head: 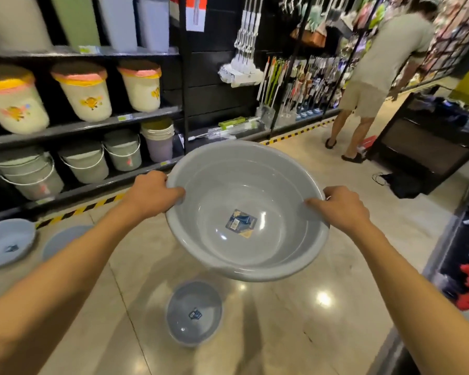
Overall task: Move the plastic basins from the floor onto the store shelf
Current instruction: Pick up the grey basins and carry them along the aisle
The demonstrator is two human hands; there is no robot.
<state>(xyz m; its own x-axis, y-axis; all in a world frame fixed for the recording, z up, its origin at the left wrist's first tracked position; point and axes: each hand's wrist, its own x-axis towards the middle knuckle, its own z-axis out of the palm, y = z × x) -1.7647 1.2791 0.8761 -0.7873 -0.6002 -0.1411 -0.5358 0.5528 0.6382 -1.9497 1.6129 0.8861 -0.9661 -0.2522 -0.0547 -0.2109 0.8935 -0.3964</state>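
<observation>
At the far left, 2 pale blue basins lay on the tiled floor beside the striped tape, just below the dark store shelf stacked with buckets. The left hand grasped the rim of a large grey basin, thumb inside, fingers curled under. That basin was held up in the air over the floor, label at its bottom. A smaller grey basin sat on the floor beneath it. The right hand grasped the opposite rim likewise. Farther right, a person stood by the racks.
</observation>
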